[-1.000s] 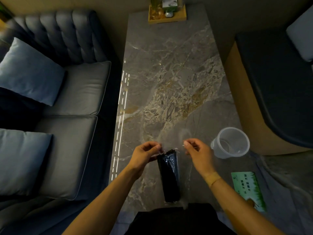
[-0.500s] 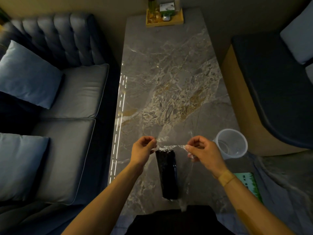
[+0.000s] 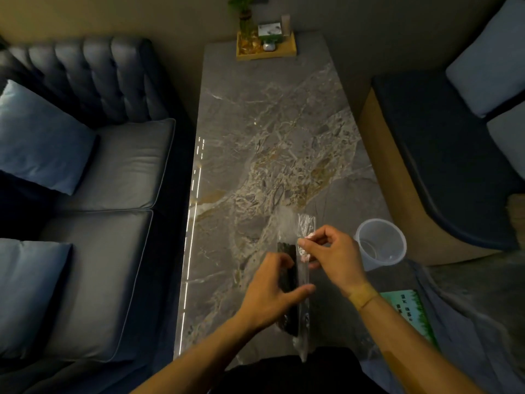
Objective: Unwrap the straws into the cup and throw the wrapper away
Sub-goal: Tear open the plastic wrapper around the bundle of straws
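Note:
A bundle of black straws (image 3: 287,282) in a clear plastic wrapper (image 3: 304,308) is held upright-lengthwise over the near end of the marble table (image 3: 272,143). My left hand (image 3: 270,294) wraps around the middle of the bundle. My right hand (image 3: 332,257) pinches the opened top of the wrapper, whose crinkled clear flap (image 3: 306,226) sticks up past my fingers. A clear plastic cup (image 3: 380,243) stands upright and empty at the table's right edge, just right of my right hand.
A wooden tray (image 3: 267,49) with a plant and small items sits at the table's far end. A grey sofa (image 3: 93,172) with blue cushions runs along the left. A dark bench (image 3: 443,155) stands right. A green card (image 3: 409,311) lies near right.
The wrapper top has been pulled open. My left hand dropped from the wrapper's top corner to grip the bundle's middle. My right hand kept the wrapper's top.

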Motion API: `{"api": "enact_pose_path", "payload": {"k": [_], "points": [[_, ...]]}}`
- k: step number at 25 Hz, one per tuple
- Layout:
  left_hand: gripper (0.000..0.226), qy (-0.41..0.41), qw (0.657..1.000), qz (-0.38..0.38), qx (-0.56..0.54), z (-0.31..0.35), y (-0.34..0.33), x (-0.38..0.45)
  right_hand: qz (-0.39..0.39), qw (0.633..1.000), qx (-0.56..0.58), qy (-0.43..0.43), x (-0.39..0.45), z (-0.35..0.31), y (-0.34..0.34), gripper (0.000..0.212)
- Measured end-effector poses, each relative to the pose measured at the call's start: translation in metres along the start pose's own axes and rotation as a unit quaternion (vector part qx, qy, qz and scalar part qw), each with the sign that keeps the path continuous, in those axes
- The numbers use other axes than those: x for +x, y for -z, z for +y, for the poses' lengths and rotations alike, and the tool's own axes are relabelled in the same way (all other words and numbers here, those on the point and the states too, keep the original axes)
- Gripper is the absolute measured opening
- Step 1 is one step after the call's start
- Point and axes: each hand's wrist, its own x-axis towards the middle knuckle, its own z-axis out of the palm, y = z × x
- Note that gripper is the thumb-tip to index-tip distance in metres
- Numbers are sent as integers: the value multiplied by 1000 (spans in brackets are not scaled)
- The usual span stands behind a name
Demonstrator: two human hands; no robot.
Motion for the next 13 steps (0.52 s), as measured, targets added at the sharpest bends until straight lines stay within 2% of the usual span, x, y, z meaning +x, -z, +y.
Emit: {"api": "enact_pose_path", "payload": {"k": [2, 6, 7, 10, 13], "points": [[51, -5, 999, -8, 50, 0, -5, -1, 21, 1000, -3, 5, -5, -2, -8, 21], [19, -25, 997, -12, 75, -4, -4, -6, 32, 998, -43, 37, -14, -4, -19, 53], [14, -30, 997, -16, 75, -8, -3, -9, 31, 996, -61, 50, -15, -4, -19, 55], [11, -46, 997, -28, 64, -15, 2, -15, 45, 991, -95, 85, -19, -2, -23, 35], [9, -66, 996, -24, 49, -19, 9, -22, 71, 988, -114, 81, -24, -4, -29, 15]]}}
